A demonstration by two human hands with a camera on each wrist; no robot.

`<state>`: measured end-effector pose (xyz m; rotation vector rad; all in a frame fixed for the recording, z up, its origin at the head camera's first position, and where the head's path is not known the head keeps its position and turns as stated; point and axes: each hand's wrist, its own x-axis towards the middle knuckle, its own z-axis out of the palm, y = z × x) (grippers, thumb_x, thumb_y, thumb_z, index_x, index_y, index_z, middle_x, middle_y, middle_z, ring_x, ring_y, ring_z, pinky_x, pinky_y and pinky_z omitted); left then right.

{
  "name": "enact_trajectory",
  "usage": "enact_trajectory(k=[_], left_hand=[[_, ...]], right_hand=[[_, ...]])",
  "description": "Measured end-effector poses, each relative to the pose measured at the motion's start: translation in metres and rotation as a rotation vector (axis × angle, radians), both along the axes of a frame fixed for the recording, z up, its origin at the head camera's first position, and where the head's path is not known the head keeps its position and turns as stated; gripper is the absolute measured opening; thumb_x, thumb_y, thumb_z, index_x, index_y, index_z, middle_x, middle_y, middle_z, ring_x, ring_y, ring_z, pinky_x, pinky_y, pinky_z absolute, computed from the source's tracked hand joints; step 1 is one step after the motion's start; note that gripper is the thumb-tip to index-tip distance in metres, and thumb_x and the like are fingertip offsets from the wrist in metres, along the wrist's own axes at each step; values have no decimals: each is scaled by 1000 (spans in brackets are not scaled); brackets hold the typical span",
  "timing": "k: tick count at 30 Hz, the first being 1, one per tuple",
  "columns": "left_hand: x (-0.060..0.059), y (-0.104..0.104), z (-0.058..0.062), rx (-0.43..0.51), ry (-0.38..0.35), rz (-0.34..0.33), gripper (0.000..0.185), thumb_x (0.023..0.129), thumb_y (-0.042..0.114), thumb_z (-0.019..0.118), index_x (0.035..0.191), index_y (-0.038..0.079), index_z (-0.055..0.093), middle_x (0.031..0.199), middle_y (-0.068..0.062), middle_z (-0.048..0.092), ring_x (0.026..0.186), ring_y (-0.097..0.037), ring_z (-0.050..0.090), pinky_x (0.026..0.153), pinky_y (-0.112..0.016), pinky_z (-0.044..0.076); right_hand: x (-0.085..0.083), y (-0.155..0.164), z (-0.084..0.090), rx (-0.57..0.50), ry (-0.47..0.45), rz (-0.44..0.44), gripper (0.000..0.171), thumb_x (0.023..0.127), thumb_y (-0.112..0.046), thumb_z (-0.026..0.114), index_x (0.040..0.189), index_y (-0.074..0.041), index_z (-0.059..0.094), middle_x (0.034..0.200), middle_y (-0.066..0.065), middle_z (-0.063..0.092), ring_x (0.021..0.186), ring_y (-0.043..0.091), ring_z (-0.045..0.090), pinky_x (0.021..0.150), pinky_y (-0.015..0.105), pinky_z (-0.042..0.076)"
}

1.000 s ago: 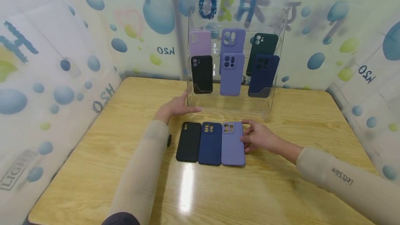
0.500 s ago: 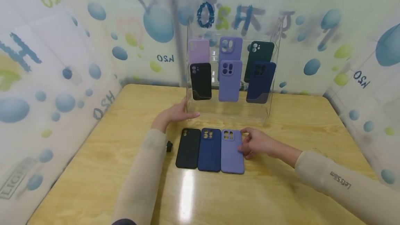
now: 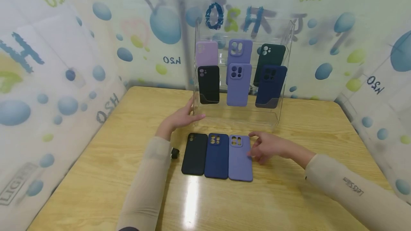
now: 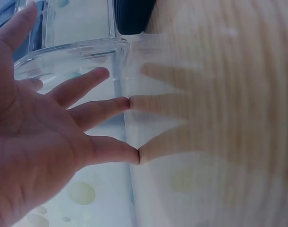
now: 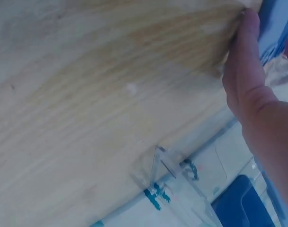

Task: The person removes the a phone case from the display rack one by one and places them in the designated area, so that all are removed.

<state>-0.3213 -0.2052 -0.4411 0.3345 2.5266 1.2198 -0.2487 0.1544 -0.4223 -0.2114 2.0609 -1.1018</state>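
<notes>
Three phone cases lie flat side by side on the wooden table: a black case [image 3: 194,154], a navy case [image 3: 217,156] and a lavender case [image 3: 240,159]. My right hand [image 3: 268,146] is at the lavender case's right edge, with its fingertips touching it. In the right wrist view, the fingers [image 5: 248,61] look mostly straight beside that edge. A clear acrylic display stand [image 3: 237,117] rises behind the row. Spread fingers of my left hand [image 3: 181,117] are by the stand's lower left corner; the left wrist view shows fingertips [image 4: 134,156] meeting the table.
Several cases stand in the rack: pink [image 3: 207,53], purple [image 3: 240,51], dark green [image 3: 270,58], black [image 3: 208,85], lavender [image 3: 239,86] and navy [image 3: 271,86]. A patterned curtain [image 3: 160,70] closes off the back and sides. Beside my left sleeve sits a small black object [image 3: 174,153].
The head view has tilted up slightly, so everything sits lower in the frame. Both hands keep nearly the same places; the right fingers shift slightly at the lavender case. The cases stay in their row.
</notes>
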Motion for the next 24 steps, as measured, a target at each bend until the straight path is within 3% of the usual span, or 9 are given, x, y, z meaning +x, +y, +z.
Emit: enact_trajectory(k=[6, 10, 14, 17, 20, 24], left_hand=[[1, -1, -1, -14, -5, 23, 102, 85, 66, 62, 149, 50, -16, 166, -7, 13, 150, -29, 24, 120, -52, 25], [1, -2, 1, -22, -12, 34, 102, 86, 64, 62, 150, 49, -15, 165, -11, 17, 149, -31, 27, 119, -54, 25], [0, -2, 1, -26, -22, 37, 102, 85, 64, 62, 151, 48, -13, 164, -12, 20, 148, -32, 28, 119, -54, 26], [-1, -1, 0, -31, -18, 26, 102, 85, 66, 62, 151, 48, -14, 164, -11, 20, 148, -31, 30, 118, -53, 28], [-1, -1, -1, -38, -10, 19, 102, 85, 67, 61, 151, 47, -14, 163, -11, 22, 147, -30, 31, 118, -52, 29], [-1, 0, -1, -42, -14, 22, 100, 86, 65, 61, 152, 47, -13, 162, -11, 25, 147, -30, 31, 117, -52, 30]], right_hand=[[-12, 3, 23, -6, 103, 50, 78, 89, -15, 68, 152, -5, 24, 116, 20, 60, 90, 30, 67, 75, 42, 60], [-26, 1, 57, -11, 278, 68, 70, 92, -21, 68, 149, -7, 31, 117, 20, 59, 93, 30, 69, 77, 41, 61], [-40, -1, 97, 99, 513, 56, 63, 92, -23, 69, 146, -12, 39, 119, 17, 59, 86, 23, 71, 73, 37, 60], [-49, 1, 126, 191, 638, 34, 60, 93, -25, 67, 146, -14, 40, 125, 17, 56, 86, 26, 71, 73, 39, 59], [-58, 6, 147, 236, 679, 0, 61, 95, -29, 64, 148, -15, 37, 132, 16, 51, 91, 31, 70, 78, 43, 58], [-66, 14, 160, 251, 683, -43, 65, 95, -33, 63, 151, -16, 33, 139, 17, 46, 98, 35, 69, 80, 44, 58]])
